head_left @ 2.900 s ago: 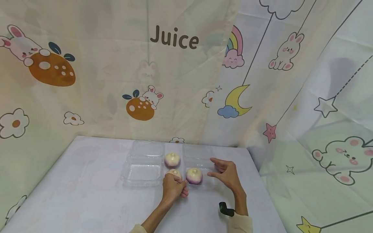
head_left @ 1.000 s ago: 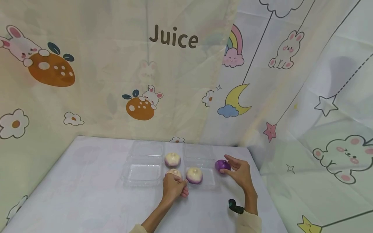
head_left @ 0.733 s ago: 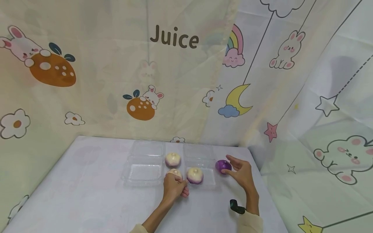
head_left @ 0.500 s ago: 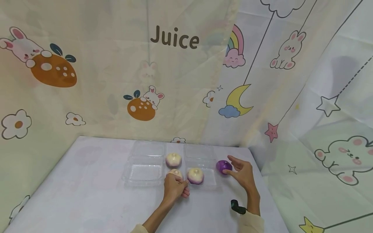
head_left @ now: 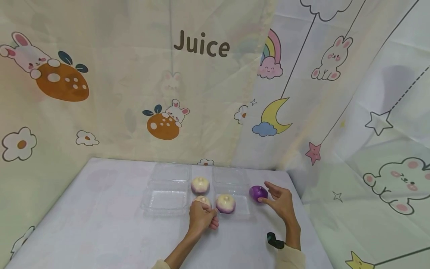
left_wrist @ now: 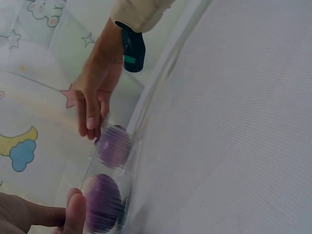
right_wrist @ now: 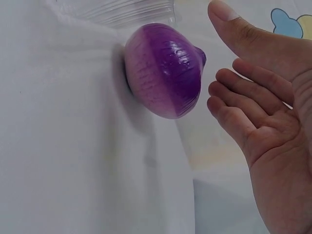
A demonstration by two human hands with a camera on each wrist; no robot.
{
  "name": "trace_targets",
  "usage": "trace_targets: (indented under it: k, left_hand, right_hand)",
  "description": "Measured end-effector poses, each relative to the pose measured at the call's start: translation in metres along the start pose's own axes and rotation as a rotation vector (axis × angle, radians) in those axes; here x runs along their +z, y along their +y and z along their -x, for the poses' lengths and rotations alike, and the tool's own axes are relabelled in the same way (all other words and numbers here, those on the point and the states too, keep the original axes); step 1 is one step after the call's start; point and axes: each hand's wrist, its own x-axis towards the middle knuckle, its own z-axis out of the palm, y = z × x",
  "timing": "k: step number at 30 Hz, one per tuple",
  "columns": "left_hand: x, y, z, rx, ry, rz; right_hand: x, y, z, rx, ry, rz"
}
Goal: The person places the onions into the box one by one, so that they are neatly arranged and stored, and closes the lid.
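Well, from the head camera we see the left hand [head_left: 202,217] pinching the eight o'clock corner of a clear box [head_left: 243,206] that holds a pale onion [head_left: 226,203]. At half past two from it, a purple onion [head_left: 258,193] sits on the table [head_left: 134,239] outside the box, beside the open right hand [head_left: 281,203]. Toward ten o'clock we find a second pale onion [head_left: 200,185]; at nine, a third pale onion [head_left: 202,200], partly hidden by the left hand, and beyond it another box [head_left: 168,200]. From the left wrist we make out two onions through plastic, the left hand at seven o'clock. From the right wrist we see the purple onion near twelve, a gap separating it from the right hand at three.
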Motion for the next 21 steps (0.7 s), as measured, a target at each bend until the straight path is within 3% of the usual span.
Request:
trace_targets:
  k: [21]
  left_hand:
    - [-0.001,0.001,0.001,-0.006,-0.003,0.01]
  right_hand:
    - [0.003,0.013,0.002,0.071,0.008,0.015]
